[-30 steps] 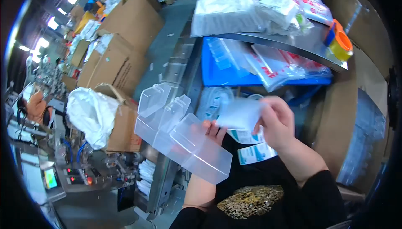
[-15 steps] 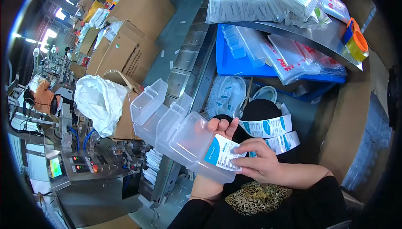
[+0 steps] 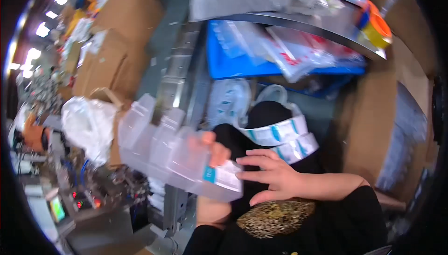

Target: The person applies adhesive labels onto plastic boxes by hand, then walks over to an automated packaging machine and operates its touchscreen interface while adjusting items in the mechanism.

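Note:
My left hand (image 3: 217, 152) grips a translucent plastic box (image 3: 161, 155) with several compartments and raised lids, its fingers curled over the near end. On that end lies a white and teal label (image 3: 227, 176). Just right of the label, my right hand (image 3: 276, 178) has its fingers spread, and the fingertips reach the label's edge or hover close to it; blur hides which. A strip of matching labels (image 3: 266, 136) loops across my dark-clothed lap behind the right hand.
Beyond my knees sits a blue tray (image 3: 224, 66) holding plastic bags, under a metal shelf (image 3: 326, 24) with packs and tape rolls (image 3: 377, 29). Left are a white sack (image 3: 88, 127), cardboard boxes (image 3: 126, 17) and a machine. A cardboard wall (image 3: 368, 129) rises at right.
My right fingers have gone from pinching the label to spreading beside it. The label now lies lower on the box end. The whole view has shifted, with blur.

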`<state>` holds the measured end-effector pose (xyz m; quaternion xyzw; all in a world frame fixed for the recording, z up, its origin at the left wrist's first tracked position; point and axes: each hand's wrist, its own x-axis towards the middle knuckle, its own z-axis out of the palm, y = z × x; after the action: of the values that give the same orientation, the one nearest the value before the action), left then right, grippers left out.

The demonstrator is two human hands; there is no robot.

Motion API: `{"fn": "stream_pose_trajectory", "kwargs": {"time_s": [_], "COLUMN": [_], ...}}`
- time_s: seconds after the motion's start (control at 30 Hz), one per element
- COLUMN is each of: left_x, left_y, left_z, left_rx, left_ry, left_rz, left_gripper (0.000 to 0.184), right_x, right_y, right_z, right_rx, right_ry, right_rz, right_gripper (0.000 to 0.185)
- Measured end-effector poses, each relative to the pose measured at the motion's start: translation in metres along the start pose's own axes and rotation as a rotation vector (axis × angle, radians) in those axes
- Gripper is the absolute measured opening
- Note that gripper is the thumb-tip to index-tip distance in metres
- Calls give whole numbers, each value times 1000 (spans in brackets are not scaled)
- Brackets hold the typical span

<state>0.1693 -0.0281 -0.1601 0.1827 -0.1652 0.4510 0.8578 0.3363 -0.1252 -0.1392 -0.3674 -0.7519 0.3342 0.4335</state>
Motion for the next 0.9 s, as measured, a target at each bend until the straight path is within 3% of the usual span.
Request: {"fn": "stream_pose_trajectory", "kwargs": {"time_s": [0.03,0.07,0.13,0.2,0.23,0.33,0.47,0.6,0.73,0.83,0.9], "left_x": [-10,-16,-30,-45,-52,-49,-47,-42,-33,-27,-24], "left_y": [4,9,15,-5,-18,-64,-78,-83,-89,-91,-92], "left_z": [-2,-10,-32,-50,-58,-78,-94,-87,-75,-69,-67], "left_rx": [138,80,154,134,138,181,315,410,484,515,527], "left_ry": [137,133,324,409,493,585,657,713,774,797,805], "left_rz": [70,46,-64,-132,-193,-290,-360,-334,-288,-272,-271], "left_gripper": [42,42,53,57,62,65,62,58,54,51,49], "right_x": [-20,-41,-83,-109,-120,-124,-99,-88,-88,-101,-110], "right_y": [4,8,17,33,47,85,100,111,121,133,144], "right_z": [-3,-3,6,4,10,-5,-34,-46,-56,-63,-65], "right_rx": [7,16,-181,-139,-260,-112,-256,-46,153,547,591], "right_ry": [2,8,223,254,399,379,351,150,137,288,304], "right_rz": [196,380,697,950,898,1011,1193,1363,1473,1519,1509], "right_gripper": [52,52,46,41,37,36,36,34,31,26,25]}}
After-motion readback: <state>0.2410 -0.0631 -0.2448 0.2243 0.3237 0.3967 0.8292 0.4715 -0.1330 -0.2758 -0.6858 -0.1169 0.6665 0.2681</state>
